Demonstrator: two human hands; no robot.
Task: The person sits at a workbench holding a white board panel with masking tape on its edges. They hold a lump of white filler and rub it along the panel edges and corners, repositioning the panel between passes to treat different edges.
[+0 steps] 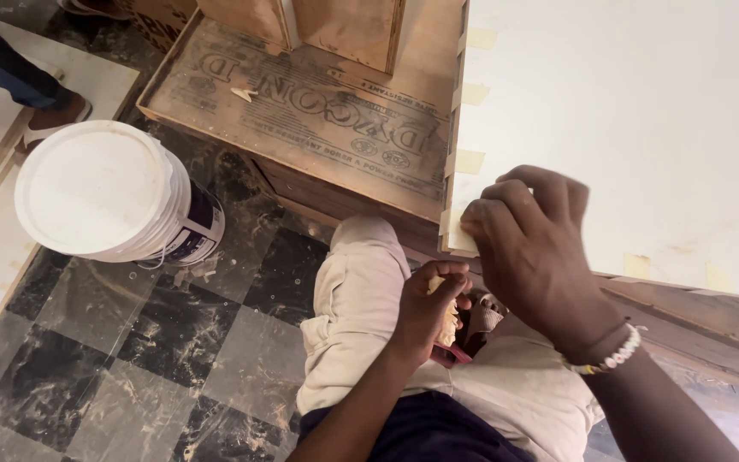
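Masking tape strip (458, 241) sits on the white panel's (643, 128) near-left corner — right hand (532, 248) presses it, fingers curled narrow; left hand (429, 304), just below, pinches 1 tape roll (448, 325).

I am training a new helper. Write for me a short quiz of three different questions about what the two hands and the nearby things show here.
1. True or false: the right hand presses on the corner of the white panel.
2. Which container stands on the tiled floor? A) white bucket with lid B) glass jar C) metal can
3. Fill in: the small tape pieces along the panel edge are pale ____.

Key: 1 true; 2 A; 3 yellow. The left hand holds something small that is too hidden to identify.
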